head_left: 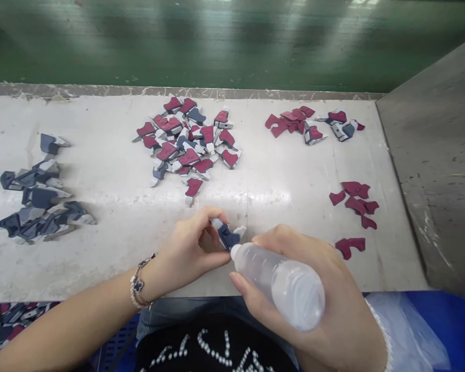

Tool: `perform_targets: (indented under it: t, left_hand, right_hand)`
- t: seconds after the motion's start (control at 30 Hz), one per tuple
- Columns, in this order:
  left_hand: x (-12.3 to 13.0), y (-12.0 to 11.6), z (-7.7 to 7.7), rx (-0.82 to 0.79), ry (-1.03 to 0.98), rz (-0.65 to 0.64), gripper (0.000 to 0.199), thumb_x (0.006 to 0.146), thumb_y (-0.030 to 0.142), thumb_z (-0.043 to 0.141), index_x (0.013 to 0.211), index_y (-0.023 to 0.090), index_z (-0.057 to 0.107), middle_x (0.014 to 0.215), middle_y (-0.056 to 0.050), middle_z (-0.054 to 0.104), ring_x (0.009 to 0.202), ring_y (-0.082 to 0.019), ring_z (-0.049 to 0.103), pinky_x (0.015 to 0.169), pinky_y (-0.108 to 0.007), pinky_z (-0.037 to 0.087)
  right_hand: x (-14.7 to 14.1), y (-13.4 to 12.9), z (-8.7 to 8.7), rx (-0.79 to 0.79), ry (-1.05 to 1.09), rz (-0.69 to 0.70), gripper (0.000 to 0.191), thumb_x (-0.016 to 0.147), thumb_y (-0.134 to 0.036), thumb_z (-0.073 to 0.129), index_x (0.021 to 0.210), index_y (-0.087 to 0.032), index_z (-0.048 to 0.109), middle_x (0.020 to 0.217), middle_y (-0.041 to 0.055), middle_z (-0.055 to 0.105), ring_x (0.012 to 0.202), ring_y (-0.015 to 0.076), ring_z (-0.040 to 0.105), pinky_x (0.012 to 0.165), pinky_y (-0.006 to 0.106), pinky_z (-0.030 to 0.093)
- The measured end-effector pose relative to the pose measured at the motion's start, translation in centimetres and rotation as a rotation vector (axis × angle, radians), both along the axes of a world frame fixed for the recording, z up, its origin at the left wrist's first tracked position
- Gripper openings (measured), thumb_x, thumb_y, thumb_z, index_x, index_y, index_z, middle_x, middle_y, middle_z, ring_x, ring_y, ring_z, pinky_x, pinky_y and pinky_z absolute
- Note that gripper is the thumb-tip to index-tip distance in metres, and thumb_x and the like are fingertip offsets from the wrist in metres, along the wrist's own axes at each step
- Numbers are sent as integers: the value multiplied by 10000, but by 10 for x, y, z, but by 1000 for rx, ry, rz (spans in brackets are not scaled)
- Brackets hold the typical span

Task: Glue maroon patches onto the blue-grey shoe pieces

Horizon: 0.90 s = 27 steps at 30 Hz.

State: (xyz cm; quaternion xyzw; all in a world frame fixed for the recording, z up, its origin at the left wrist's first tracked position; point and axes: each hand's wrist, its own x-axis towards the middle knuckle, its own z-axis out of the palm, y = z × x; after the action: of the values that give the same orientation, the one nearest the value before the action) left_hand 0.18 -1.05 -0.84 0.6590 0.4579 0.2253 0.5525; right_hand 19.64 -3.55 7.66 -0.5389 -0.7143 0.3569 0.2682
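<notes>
Near the front of the pale table, my left hand (194,245) pinches a dark blue and white plastic part (228,236) between thumb and fingers. My right hand (313,279) is wrapped round a translucent squeeze bottle (279,281), which lies tilted with its nozzle at the lower edge of that part. Whether the nozzle touches the part cannot be made out. Beyond my hands lies a pile of assembled parts (186,139) in red, white and blue. Loose red pieces (358,199) are scattered to the right of my right hand.
Blue and grey parts (42,196) form a heap at the left. More red pieces (290,120) and a few assembled parts (344,126) lie at the back right. A metal panel (437,165) bounds the right side; a green surface (217,46) runs behind the table (112,206).
</notes>
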Motion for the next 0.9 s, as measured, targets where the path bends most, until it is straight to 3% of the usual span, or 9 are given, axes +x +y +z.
perform_targets:
  t: [0.2, 0.37, 0.47, 0.53, 0.6, 0.67, 0.77, 0.83, 0.9]
  left_hand:
    - [4, 0, 2, -4, -65, -16, 401, 748, 237, 779, 1040, 256, 506, 791, 31, 623, 550, -84, 558, 486, -180, 448]
    - [3, 4, 12, 5, -186, 49, 408, 741, 266, 812, 972, 247, 475, 850, 11, 600, 684, -111, 595, 516, -179, 465]
    - [0, 5, 12, 47, -185, 33, 389, 732, 260, 824, 925, 241, 487, 801, 28, 562, 663, -94, 559, 510, -167, 447]
    - [-1, 6, 11, 31, -161, 41, 398, 716, 278, 840, 912, 237, 496, 778, 35, 553, 627, -82, 538, 501, -163, 443]
    - [-1, 6, 9, 0, -150, 72, 431, 682, 303, 864, 908, 235, 503, 773, 40, 558, 611, -79, 538, 502, -163, 458]
    - [0, 6, 8, -9, -143, 94, 464, 639, 325, 889, 894, 229, 514, 763, 41, 570, 609, -83, 551, 507, -165, 472]
    - [0, 7, 7, 7, -125, 100, 494, 589, 352, 912, 870, 220, 527, 738, 40, 587, 599, -90, 554, 499, -169, 469]
    - [0, 7, 7, 26, -115, 95, 504, 567, 359, 919, 863, 220, 536, 728, 41, 598, 590, -92, 550, 491, -170, 465]
    - [-1, 7, 8, 55, -102, 97, 498, 558, 350, 924, 862, 225, 550, 723, 44, 610, 588, -94, 556, 496, -172, 474]
  right_hand:
    - [10, -2, 3, -1, 183, -149, 211, 796, -285, 742, 904, -265, 562, 706, -46, 635, 540, 124, 622, 459, 221, 491]
    - [44, -4, 3, -17, 380, -407, 373, 788, -640, 678, 883, -280, 660, 661, 5, 650, 481, 157, 571, 397, 285, 429]
    - [54, 2, -4, -15, 461, -496, 287, 824, -526, 686, 919, -257, 709, 736, 24, 668, 576, 178, 596, 487, 309, 449]
    - [55, 8, -11, -4, 404, -458, 188, 826, -341, 728, 996, -263, 707, 857, 19, 689, 691, 179, 631, 574, 300, 491]
    - [51, 14, -19, -12, 357, -396, 235, 793, -208, 760, 1006, -271, 682, 925, -2, 688, 789, 173, 649, 668, 291, 524]
    - [45, 21, -27, -51, 341, -326, 300, 764, -183, 789, 1018, -270, 655, 996, -6, 682, 921, 188, 650, 800, 316, 535]
    - [34, 32, -41, -58, 252, -244, 500, 769, -208, 790, 1230, -293, 615, 1152, 10, 664, 1095, 221, 599, 970, 388, 482]
    - [25, 39, -50, -48, 213, -205, 543, 806, -181, 744, 1311, -294, 582, 1206, 12, 664, 1109, 221, 595, 962, 386, 488]
    - [16, 45, -57, -39, 224, -199, 449, 828, -134, 696, 1255, -254, 625, 1212, 13, 674, 1070, 208, 618, 896, 348, 520]
